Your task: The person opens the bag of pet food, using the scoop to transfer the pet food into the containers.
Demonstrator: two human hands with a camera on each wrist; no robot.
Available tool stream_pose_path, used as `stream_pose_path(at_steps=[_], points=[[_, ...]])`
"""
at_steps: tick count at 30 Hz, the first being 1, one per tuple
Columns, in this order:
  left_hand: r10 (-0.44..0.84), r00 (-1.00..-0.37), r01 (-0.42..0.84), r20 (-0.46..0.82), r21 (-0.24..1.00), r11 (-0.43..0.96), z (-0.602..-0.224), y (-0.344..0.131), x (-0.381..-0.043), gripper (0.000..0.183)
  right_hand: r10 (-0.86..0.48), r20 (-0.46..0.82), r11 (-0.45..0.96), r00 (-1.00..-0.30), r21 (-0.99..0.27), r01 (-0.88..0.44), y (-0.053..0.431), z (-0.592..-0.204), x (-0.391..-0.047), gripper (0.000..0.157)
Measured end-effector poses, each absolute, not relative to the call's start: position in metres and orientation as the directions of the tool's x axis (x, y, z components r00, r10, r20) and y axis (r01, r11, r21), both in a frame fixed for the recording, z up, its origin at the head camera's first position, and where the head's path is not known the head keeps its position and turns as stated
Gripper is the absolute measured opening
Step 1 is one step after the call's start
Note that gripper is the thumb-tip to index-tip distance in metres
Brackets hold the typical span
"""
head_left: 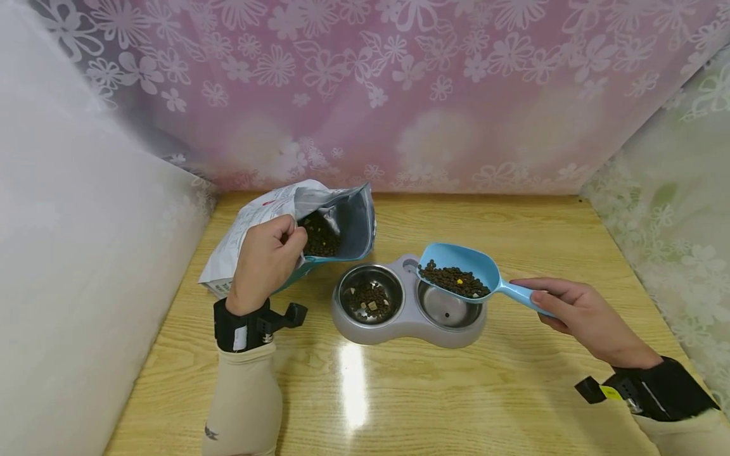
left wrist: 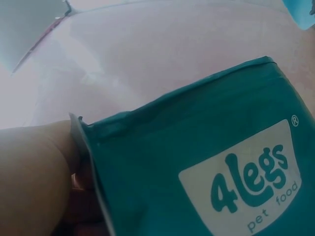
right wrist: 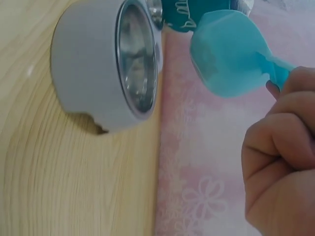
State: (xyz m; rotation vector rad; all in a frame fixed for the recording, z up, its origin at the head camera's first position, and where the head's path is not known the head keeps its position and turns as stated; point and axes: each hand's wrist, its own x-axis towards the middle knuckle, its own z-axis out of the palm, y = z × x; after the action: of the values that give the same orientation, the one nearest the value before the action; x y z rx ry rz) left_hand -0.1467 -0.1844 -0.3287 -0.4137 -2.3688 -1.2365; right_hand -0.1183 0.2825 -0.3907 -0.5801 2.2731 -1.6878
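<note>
My left hand (head_left: 265, 259) grips the near edge of an open pet food bag (head_left: 245, 231), which leans over with its mouth to the right and brown kibble (head_left: 320, 237) inside. Its teal side, printed with a label, fills much of the left wrist view (left wrist: 142, 172). By its handle, my right hand (head_left: 582, 316) holds a light blue scoop (head_left: 467, 256) carrying kibble with a few yellow and pale bits. The scoop is above the right bowl (head_left: 447, 313) of a grey double feeder (head_left: 407, 320); one piece lies in that bowl. Kibble covers part of the left bowl (head_left: 371, 294).
A wooden table (head_left: 456, 399) lies under everything. Behind it hangs a pink flowered backdrop (head_left: 371, 126), with a white wall (head_left: 85, 221) at left and a pale flowered one (head_left: 673, 221) at right. Both wrists wear black camera straps (head_left: 242, 326).
</note>
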Motion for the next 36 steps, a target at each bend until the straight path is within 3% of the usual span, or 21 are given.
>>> stream_pose_path(at_steps=[13, 22, 29, 36], points=[[0.054, -0.876, 0.423, 0.479, 0.71, 0.562, -0.33, -0.184, -0.147, 0.039, -0.404, -0.015, 0.431, -0.915, -0.885, -0.175, 0.296, -0.394, -0.111, 0.032], [0.059, -0.884, 0.415, 0.465, 0.719, 0.557, -0.33, -0.181, -0.148, 0.039, -0.463, 0.047, 0.477, -0.885, -0.828, -0.294, 0.294, -0.396, -0.105, 0.033], [0.061, -0.881, 0.422, 0.47, 0.719, 0.552, -0.361, -0.196, -0.168, 0.042, -0.408, 0.006, 0.604, -0.913, -0.748, -0.275, 0.291, -0.395, -0.1, 0.032], [0.058, -0.885, 0.413, 0.462, 0.721, 0.556, -0.36, -0.194, -0.166, 0.042, -0.435, 0.046, 0.649, -0.899, -0.676, -0.348, 0.287, -0.396, -0.098, 0.033]])
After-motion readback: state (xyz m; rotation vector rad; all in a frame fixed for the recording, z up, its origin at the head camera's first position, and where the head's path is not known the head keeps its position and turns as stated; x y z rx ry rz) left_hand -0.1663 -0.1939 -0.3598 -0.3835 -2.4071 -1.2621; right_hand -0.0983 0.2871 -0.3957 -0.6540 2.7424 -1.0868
